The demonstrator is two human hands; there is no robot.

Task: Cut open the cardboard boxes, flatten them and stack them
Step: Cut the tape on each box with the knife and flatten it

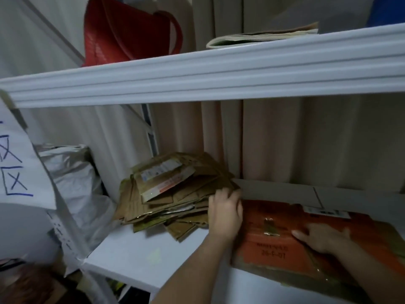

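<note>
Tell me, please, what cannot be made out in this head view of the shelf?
- Left hand fingertips: hidden behind the cardboard stack.
- Orange box: right part cut off by the frame edge; its dark print is blurred.
- Right hand: blurred, grip unclear.
- Stack's label: text too small.

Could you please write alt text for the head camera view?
A person's left hand touches a stack of flattened cardboard boxes on a white shelf, while the right hand rests on a flattened orange box beside it. A red bag sits on the shelf above.
</note>
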